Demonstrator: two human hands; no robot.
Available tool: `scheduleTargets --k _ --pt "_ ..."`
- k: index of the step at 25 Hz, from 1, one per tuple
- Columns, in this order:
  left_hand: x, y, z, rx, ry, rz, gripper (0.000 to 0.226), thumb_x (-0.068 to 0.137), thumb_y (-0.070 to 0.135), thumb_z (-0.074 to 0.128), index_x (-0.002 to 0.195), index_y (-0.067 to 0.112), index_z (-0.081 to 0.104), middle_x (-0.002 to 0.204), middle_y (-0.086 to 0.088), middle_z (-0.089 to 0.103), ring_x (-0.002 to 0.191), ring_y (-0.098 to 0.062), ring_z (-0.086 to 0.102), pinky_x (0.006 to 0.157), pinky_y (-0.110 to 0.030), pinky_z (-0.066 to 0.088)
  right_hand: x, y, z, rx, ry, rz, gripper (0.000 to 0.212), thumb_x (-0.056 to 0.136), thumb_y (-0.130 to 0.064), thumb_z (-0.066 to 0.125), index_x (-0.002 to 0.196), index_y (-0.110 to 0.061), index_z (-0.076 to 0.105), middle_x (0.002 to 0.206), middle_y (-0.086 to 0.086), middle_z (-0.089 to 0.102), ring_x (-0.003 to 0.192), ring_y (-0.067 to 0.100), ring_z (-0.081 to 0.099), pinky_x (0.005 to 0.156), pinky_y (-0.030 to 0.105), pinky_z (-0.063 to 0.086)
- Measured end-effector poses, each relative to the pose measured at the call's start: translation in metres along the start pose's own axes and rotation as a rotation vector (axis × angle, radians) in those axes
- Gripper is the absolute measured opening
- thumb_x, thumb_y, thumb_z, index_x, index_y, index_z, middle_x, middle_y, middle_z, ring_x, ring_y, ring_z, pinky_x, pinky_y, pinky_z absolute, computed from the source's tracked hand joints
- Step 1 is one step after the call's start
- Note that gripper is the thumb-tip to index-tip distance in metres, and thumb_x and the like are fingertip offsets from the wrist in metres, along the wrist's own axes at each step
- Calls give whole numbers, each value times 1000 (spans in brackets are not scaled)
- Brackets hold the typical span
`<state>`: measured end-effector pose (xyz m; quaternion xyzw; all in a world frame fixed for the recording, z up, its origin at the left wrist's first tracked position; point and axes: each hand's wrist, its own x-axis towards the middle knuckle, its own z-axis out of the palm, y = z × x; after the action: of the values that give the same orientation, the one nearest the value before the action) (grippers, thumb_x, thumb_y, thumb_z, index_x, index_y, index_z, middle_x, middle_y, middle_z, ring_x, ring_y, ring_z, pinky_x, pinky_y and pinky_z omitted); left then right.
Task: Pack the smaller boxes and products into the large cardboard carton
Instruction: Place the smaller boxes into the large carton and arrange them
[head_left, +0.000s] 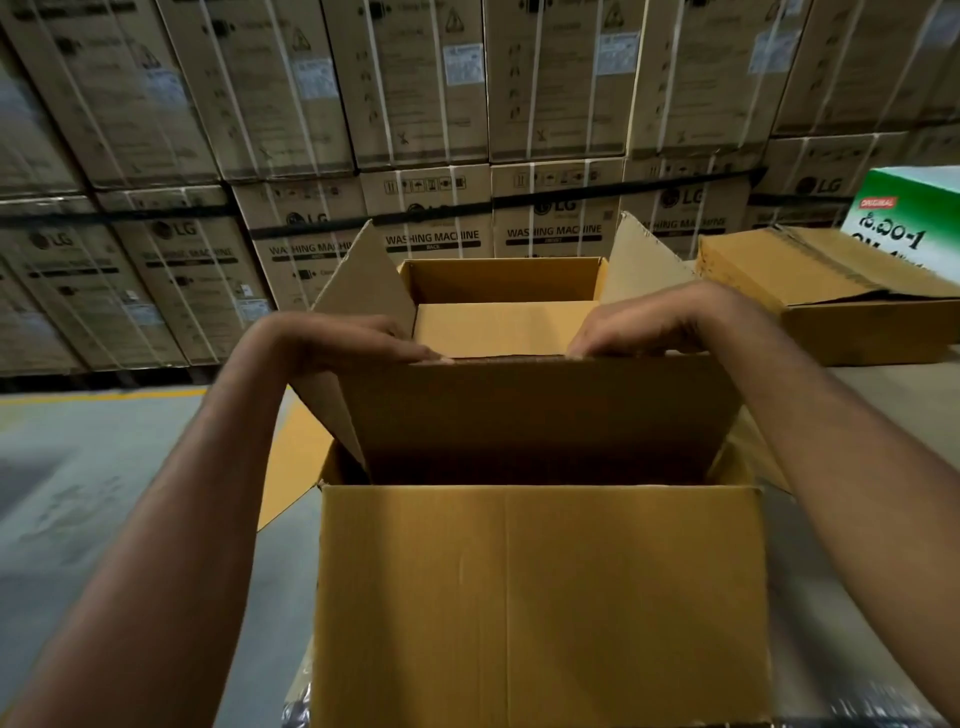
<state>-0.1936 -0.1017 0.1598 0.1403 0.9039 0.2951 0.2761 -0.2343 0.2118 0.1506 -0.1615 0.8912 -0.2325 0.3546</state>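
The large cardboard carton (540, 597) stands open right in front of me, its near wall filling the lower middle of the view. A smaller open brown box (530, 415) sits partly inside it, with its side flaps raised and its lower part hidden by the carton. My left hand (363, 340) grips the left end of the smaller box's near top edge, fingers curled over it. My right hand (639, 325) grips the right end of that same edge. The inside of the smaller box shows only a folded brown flap (504, 325).
A closed brown box (810, 291) lies to the right, with a green and white product box (904, 218) behind it. Stacked washing machine cartons (431, 239) wall off the back. Grey floor with a yellow line (104, 397) lies to the left.
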Motion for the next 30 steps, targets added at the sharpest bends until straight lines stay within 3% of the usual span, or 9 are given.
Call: scheduleTargets --k 2,4,11,13,16,20,22,25,30 --pt "-1 0 8 87 -168 44 53 74 54 80 116 22 73 108 4 78 103 -18 73 81 -27 61 -13 1 20 -102 -81 -6 31 100 -13 64 130 -20 69 122 10 73 107 29 73 70 32 63" --pt "6 1 25 186 -230 -6 47 79 37 78 122 24 69 117 5 74 112 -15 69 93 -33 58 -16 7 42 -204 -123 19 47 97 -3 66 139 -23 62 129 5 68 107 21 71 73 31 64" --pt "32 -9 75 292 -228 -84 126 29 94 72 132 24 59 121 2 63 112 -18 60 85 -28 51 -5 22 89 -303 -27 122 69 95 14 45 151 -26 49 149 4 54 128 28 60 98 42 59" --pt "31 -9 75 320 -206 -104 134 33 96 69 147 33 43 133 6 54 125 -19 53 95 -32 48 -7 27 92 -308 -22 117 62 100 7 41 150 -29 51 152 4 50 136 40 53 109 53 49" --pt "26 -6 76 384 -135 -165 102 75 71 69 159 41 21 160 4 35 148 -30 32 113 -49 37 -22 26 88 -361 -28 141 45 110 -23 46 154 -32 44 158 2 43 141 31 47 117 46 39" --pt "12 10 61 506 -179 -202 102 75 65 65 161 42 14 166 5 26 153 -31 23 118 -52 29 -39 35 63 -496 68 351 86 98 -59 56 165 -22 17 171 8 14 156 32 20 123 46 23" --pt "10 23 52 596 -266 -228 106 72 65 63 162 37 15 165 3 28 152 -31 25 118 -49 28 -42 36 52 -566 323 478 93 90 -62 68 159 -13 29 157 18 36 139 38 46 113 51 43" --pt "24 36 45 712 -397 -254 91 87 56 62 162 29 18 165 2 31 152 -29 28 116 -46 31 -38 26 39 -609 415 554 58 92 -44 75 132 -6 59 112 8 63 92 24 71 84 39 63" --pt "65 48 31 737 -326 -323 98 79 71 61 161 32 25 165 2 30 151 -34 29 102 -66 45 3 1 19 -670 128 622 73 92 -44 75 152 -16 45 157 10 46 131 33 57 86 38 57"
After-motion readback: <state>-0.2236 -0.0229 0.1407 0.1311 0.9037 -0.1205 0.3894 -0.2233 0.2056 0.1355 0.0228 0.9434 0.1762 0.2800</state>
